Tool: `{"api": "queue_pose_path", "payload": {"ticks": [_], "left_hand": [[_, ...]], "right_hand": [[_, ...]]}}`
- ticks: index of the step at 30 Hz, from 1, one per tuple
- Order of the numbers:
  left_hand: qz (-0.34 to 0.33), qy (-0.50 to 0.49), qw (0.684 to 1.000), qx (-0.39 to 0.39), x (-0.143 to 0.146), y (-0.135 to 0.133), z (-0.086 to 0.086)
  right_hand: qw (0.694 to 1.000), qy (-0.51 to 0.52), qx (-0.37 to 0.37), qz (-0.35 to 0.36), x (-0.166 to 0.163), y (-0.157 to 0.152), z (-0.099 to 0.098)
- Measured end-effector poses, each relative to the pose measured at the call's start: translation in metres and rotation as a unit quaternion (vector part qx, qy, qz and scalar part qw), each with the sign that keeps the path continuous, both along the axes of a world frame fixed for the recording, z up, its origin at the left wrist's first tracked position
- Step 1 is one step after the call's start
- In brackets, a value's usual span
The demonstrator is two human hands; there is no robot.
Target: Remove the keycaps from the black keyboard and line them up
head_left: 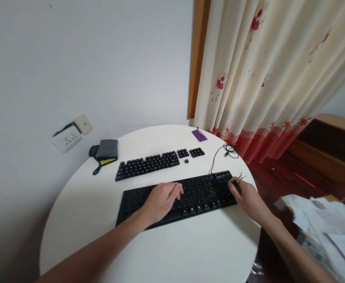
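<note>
A black keyboard lies at a slant on the white round table, most of its keycaps off and a few still along its near edge. My left hand is over the keyboard's middle, its fingers curled together; whether anything is in them is hidden. At the keyboard's right end my right hand is closed on a keycap puller, whose thin wire prongs stick up past the fingers. Behind the keyboard, loose black keycaps are laid out in rows, with smaller blocks of keycaps and a single keycap to their right.
A grey cloth pouch with yellow lining sits at the table's back left. A purple piece lies at the back. The keyboard's coiled cable rests near the right edge. Papers are piled beyond the table on the right.
</note>
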State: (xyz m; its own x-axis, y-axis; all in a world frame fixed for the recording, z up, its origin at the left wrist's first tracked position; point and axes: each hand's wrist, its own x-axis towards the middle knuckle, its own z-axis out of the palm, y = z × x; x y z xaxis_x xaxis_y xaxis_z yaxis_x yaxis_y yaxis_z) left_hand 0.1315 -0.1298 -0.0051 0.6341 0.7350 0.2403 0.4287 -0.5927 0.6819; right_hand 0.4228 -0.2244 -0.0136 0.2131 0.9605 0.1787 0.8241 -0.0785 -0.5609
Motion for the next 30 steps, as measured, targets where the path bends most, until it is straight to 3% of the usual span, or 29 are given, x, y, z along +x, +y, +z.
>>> {"api": "queue_pose_path", "payload": {"ticks": [10,15,19,24,27,30], "left_hand": [[-0.005,0.014,1.0,-0.022,0.003,0.002,-0.009],[-0.005,0.034,0.999,-0.017,0.003,0.002,-0.007],[0.017,-0.021,0.999,-0.023,0.004,0.001,0.001],[0.067,-0.157,0.983,-0.067,0.001,0.003,0.011],[0.076,-0.228,0.966,-0.097,-0.006,0.012,0.013],[0.067,-0.245,0.956,-0.145,-0.013,0.024,0.015]], "right_hand": [[0.978,0.207,0.024,-0.025,0.019,0.006,-0.022],[0.95,0.304,0.046,-0.051,0.017,0.011,-0.012],[0.935,0.34,0.095,-0.028,-0.016,0.018,0.015],[0.925,0.345,0.123,0.097,-0.083,0.049,0.046],[0.907,0.359,0.15,0.163,-0.12,0.073,0.05],[0.887,0.379,0.197,0.177,-0.144,0.087,0.043]]}}
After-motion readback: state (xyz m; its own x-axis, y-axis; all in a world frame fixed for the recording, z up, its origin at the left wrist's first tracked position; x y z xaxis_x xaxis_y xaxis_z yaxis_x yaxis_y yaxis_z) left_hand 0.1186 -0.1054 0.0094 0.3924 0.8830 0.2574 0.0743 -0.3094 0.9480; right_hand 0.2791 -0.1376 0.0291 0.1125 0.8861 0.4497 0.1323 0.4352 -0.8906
